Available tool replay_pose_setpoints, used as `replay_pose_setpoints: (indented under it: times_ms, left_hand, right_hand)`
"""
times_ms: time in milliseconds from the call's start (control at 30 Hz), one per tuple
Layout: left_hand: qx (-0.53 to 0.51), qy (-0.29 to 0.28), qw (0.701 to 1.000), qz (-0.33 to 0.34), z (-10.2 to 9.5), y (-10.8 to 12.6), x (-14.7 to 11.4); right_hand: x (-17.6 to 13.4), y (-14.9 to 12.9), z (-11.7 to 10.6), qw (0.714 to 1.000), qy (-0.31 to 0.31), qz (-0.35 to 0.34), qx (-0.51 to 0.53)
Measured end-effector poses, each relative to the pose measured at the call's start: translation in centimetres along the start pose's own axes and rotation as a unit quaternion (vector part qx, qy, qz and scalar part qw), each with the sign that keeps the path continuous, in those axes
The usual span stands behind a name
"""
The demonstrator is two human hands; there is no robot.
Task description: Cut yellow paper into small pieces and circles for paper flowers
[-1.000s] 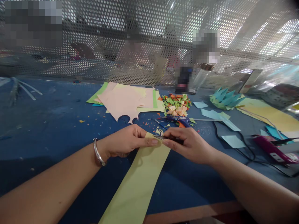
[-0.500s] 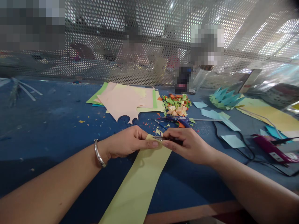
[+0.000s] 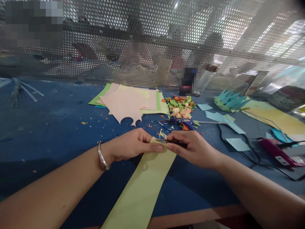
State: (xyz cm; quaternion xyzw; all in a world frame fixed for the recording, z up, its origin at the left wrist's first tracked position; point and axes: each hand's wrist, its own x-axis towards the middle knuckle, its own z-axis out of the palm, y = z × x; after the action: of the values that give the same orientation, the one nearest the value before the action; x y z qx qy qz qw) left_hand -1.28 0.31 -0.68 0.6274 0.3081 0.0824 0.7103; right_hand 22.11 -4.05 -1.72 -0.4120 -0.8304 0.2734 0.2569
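Pale yellow-green paper strip (image 3: pixel 140 190) slants over the blue table (image 3: pixel 102 194), its near end crossing the wooden edge. At its far end, left hand (image 3: pixel 133 144) pinches the paper, thumb flat on top, silver bangle (image 3: pixel 103 156) at the wrist. Right hand (image 3: pixel 194 149), fingers closed round a dark-handled pointed metal tool (image 3: pixel 162 141), tip lying over the strip's far end. Well right of strip: purple power strip (image 3: pixel 277 152), black cord beside it. Just beyond strip: blue-handled tool (image 3: pixel 176 121). Farther, beyond strip: pink-topped paper sheets (image 3: pixel 128 101); rightward, heap of green and orange cuttings (image 3: pixel 181 106), then spiky teal paper piece (image 3: pixel 230 101). Farthest beyond strip: perforated metal screen (image 3: pixel 107 38).
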Motion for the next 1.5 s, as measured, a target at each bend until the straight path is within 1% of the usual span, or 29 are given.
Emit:
replay_pose_setpoints:
  times_ms: [167, 367, 767, 1000, 1500]
  left_hand:
    - [-0.004, -0.005, 1.000, 0.005, 0.03, 0.00, 0.06]
    - [0.006, -0.010, 1.000, 0.023, -0.01, 0.05, 0.21]
    - [0.017, -0.017, 0.999, 0.020, -0.12, -0.15, 0.25]
    - [0.029, -0.016, 0.999, 0.034, -0.07, -0.10, 0.22]
    - [0.033, -0.020, 0.999, 0.036, -0.08, -0.35, 0.33]
  right_hand:
    - [0.02, -0.18, 0.01, 1.000, -0.002, 0.000, 0.004]
    - [0.00, -0.18, 0.11, 1.000, -0.011, 0.016, 0.000]
    - [0.08, -0.33, 0.05, 1.000, -0.011, 0.008, -0.010]
    - [-0.02, -0.27, 0.12, 1.000, -0.012, 0.007, -0.010]
    - [0.01, -0.47, 0.18, 1.000, -0.016, -0.007, -0.018]
